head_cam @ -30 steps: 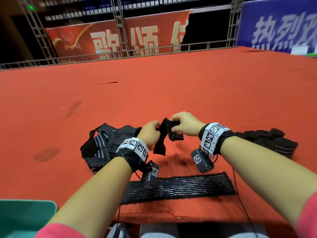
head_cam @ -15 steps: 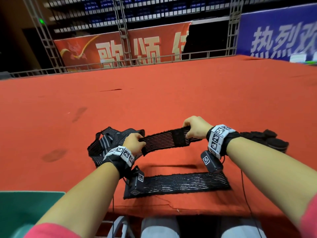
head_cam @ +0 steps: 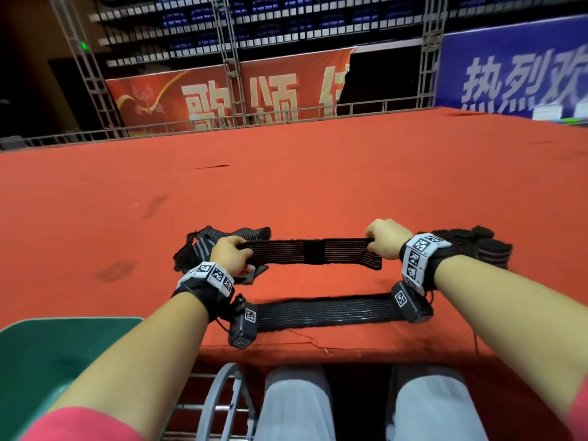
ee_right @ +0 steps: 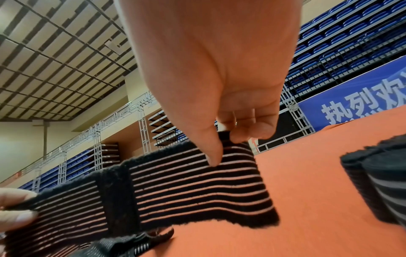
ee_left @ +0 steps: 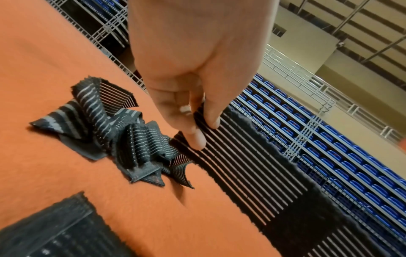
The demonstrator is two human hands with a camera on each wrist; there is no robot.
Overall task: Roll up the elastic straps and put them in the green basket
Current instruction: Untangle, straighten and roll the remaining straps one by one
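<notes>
A black striped elastic strap (head_cam: 310,254) (ee_left: 252,173) (ee_right: 186,187) hangs stretched flat above the red table. My left hand (head_cam: 230,256) (ee_left: 197,125) pinches its left end; my right hand (head_cam: 383,238) (ee_right: 228,144) pinches its right end. Another strap (head_cam: 324,311) lies flat near the table's front edge. A tangled heap of straps (head_cam: 222,240) (ee_left: 110,139) sits behind my left hand. Rolled straps (head_cam: 483,246) (ee_right: 377,182) lie beyond my right wrist. The green basket (head_cam: 47,361) is at the lower left, below the table edge.
The red table (head_cam: 286,186) stretches far ahead to a metal railing (head_cam: 222,122). A grey wheel-like frame (head_cam: 222,402) and my knees are below the front edge.
My hands have moved apart and pulled the bunched strap out straight and flat. The view has tilted down, showing more of the basket and my knees.
</notes>
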